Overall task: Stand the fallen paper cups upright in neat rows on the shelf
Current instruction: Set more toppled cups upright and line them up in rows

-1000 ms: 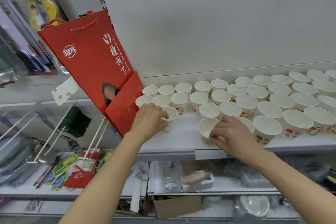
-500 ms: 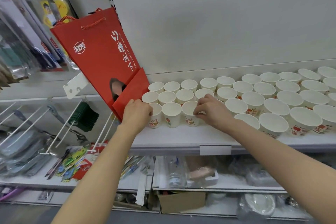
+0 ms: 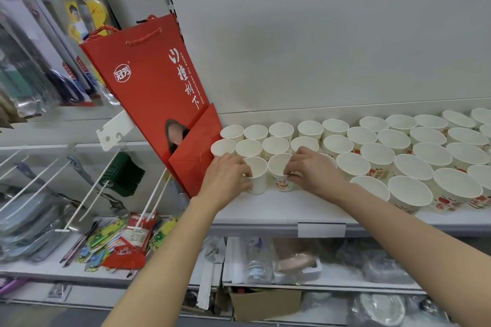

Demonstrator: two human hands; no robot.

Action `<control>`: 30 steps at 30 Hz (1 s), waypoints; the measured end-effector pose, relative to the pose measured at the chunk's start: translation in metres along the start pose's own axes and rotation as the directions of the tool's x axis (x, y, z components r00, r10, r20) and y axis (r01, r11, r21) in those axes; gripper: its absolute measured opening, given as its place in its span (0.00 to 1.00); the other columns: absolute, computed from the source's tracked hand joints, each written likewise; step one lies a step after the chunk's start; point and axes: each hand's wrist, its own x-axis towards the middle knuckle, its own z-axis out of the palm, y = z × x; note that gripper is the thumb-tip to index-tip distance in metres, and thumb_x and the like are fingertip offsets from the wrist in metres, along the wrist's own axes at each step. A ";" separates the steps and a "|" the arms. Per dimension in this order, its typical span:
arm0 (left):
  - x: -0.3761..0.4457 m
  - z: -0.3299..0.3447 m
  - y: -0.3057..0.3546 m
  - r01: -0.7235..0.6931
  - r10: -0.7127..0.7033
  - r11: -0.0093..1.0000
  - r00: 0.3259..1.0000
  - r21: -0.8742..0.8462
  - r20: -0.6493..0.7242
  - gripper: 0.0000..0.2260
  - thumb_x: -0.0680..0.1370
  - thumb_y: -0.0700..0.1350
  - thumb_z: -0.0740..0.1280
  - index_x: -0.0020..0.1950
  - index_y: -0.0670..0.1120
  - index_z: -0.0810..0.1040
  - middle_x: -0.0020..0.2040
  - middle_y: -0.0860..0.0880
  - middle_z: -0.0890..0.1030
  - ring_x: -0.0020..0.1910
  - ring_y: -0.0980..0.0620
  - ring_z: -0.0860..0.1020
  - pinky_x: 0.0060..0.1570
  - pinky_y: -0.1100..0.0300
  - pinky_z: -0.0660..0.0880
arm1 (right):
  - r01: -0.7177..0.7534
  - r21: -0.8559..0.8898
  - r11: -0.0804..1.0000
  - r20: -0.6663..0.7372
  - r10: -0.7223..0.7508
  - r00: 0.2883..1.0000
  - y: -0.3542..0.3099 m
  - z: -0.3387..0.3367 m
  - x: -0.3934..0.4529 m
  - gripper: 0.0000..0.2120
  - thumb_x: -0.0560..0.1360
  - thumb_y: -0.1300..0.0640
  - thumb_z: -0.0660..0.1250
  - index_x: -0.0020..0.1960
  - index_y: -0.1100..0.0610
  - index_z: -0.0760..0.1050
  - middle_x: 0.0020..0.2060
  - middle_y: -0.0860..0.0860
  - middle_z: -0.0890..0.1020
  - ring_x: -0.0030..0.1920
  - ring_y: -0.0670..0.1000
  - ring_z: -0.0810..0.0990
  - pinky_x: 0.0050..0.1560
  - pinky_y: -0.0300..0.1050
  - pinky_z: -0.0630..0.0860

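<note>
- Paper cups (image 3: 377,152): white with red fruit print, all upright, open mouths up, in rows across the shelf (image 3: 279,207).
- Two nearest cups (image 3: 257,175) at the left end, side by side.

Both bare forearms reach up and forward from the bottom of the view, converging toward the middle. The left arm rises steeply from the lower left; its wrist is straight and the left hand (image 3: 228,175) is seen from the back, fingers curled forward and downward so that the fingertips are hidden. The right arm comes in from the lower right at a shallower slant. The right hand (image 3: 312,172) is also back-up, its fingers (image 3: 292,167) bent and pinched together toward the left. The two hands are near each other, not touching.
</note>
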 end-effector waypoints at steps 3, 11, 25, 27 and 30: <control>-0.002 0.003 -0.003 0.005 -0.003 0.999 0.999 0.033 -0.038 0.05 0.73 0.49 0.70 0.47 0.51 0.83 0.48 0.55 0.79 0.49 0.49 0.73 0.43 0.59 0.56 | -0.038 0.065 0.997 0.022 0.037 0.999 0.002 0.007 0.000 0.02 0.67 0.60 0.74 0.39 0.55 0.81 0.36 0.47 0.81 0.45 0.54 0.75 0.34 0.50 0.74; 0.003 0.003 -0.015 0.060 -0.051 0.992 0.996 -0.114 0.079 0.33 0.68 0.64 0.71 0.71 0.55 0.70 0.73 0.54 0.67 0.73 0.51 0.62 0.67 0.56 0.60 | -0.070 0.148 0.987 0.016 0.068 0.998 -0.004 0.008 0.002 0.11 0.68 0.52 0.76 0.48 0.54 0.82 0.43 0.47 0.82 0.50 0.53 0.75 0.41 0.48 0.75; 0.033 0.008 -0.006 0.137 -0.102 0.985 0.956 -0.108 0.275 0.54 0.61 0.78 0.63 0.79 0.53 0.49 0.80 0.51 0.46 0.78 0.49 0.46 0.76 0.48 0.46 | -0.176 0.047 0.983 -0.032 0.177 0.984 0.026 -0.022 -0.007 0.28 0.73 0.34 0.56 0.60 0.52 0.78 0.56 0.47 0.81 0.61 0.51 0.74 0.60 0.50 0.69; 0.045 -0.001 0.005 0.113 -0.084 0.978 0.982 -0.175 0.167 0.47 0.65 0.74 0.66 0.77 0.54 0.58 0.79 0.52 0.56 0.77 0.50 0.54 0.74 0.51 0.51 | -0.236 0.027 0.971 -0.128 0.238 0.963 0.039 -0.032 -0.016 0.20 0.73 0.40 0.62 0.54 0.53 0.81 0.49 0.48 0.83 0.54 0.54 0.76 0.55 0.51 0.70; 0.076 -0.003 0.033 0.019 -0.013 0.986 0.999 -0.165 0.033 0.23 0.74 0.63 0.67 0.67 0.56 0.74 0.67 0.53 0.74 0.68 0.48 0.67 0.65 0.52 0.60 | -0.312 -0.032 0.950 -0.164 0.303 0.939 0.056 -0.041 -0.027 0.04 0.72 0.54 0.70 0.42 0.53 0.82 0.39 0.49 0.84 0.45 0.57 0.75 0.48 0.53 0.72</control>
